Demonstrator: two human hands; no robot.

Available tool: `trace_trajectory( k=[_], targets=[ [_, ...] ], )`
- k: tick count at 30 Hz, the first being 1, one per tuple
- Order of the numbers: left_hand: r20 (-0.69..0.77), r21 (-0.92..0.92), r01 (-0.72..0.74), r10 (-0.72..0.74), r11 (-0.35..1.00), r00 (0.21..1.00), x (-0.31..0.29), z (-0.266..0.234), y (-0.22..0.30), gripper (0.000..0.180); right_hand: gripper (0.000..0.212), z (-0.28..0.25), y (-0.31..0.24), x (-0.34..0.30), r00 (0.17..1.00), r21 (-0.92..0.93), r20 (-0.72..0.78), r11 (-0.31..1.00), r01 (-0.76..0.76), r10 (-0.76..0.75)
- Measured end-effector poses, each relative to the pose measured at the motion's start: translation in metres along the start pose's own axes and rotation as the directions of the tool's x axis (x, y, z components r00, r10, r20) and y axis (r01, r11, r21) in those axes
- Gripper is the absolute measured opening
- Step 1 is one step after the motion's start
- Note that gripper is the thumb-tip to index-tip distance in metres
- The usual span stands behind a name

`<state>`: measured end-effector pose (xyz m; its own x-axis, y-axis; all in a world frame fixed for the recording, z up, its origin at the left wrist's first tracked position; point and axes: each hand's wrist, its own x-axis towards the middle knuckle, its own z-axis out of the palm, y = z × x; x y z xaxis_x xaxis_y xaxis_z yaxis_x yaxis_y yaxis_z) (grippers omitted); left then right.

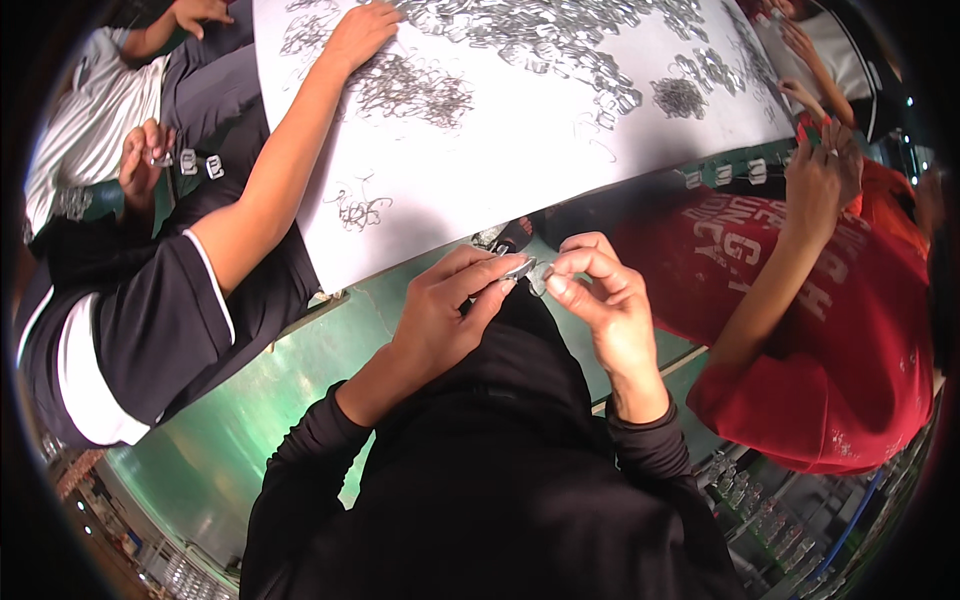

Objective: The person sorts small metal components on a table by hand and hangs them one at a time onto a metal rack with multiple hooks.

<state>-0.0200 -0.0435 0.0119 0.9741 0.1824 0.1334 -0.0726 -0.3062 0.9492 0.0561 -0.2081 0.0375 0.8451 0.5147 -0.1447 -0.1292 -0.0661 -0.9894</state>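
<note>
In front of my body, close to the near edge of the white table (560,160), both hands are raised. Between thumb and fingers my left hand (440,305) pinches a small shiny metal piece (518,267), perhaps a buckle; fingertips cover part of it. Just to its right, my right hand (612,310) has thumb and forefinger pinched on a thin curved wire piece (538,280), close to the metal piece. Whether the two pieces touch I cannot tell. On the table lie a loose heap of thin wire pieces (410,92) and a smaller wire cluster (360,210).
A broad heap of shiny metal pieces (560,45) covers the table's far part, with a round dark pile (679,98) at right. A co-worker's bare arm (290,160) reaches over the table from the left. A person in a red shirt (830,330) sits close on my right.
</note>
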Motion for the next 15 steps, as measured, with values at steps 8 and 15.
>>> trace_trajectory(
  k=[8, 15],
  targets=[
    [0.173, 0.015, -0.096, 0.092, 0.995, 0.981, 0.027, 0.021, 0.005, 0.028, 0.008, -0.01, 0.003, 0.002, 0.951, -0.26, -0.217, 0.952, 0.163, -0.222],
    [-0.072, 0.409, -0.27, 0.326, 0.872, 0.943, 0.167, 0.019, -0.092, 0.018, 0.008, -0.026, -0.011, -0.007, 0.934, -0.355, -0.228, 0.916, 0.185, -0.276]
  ],
)
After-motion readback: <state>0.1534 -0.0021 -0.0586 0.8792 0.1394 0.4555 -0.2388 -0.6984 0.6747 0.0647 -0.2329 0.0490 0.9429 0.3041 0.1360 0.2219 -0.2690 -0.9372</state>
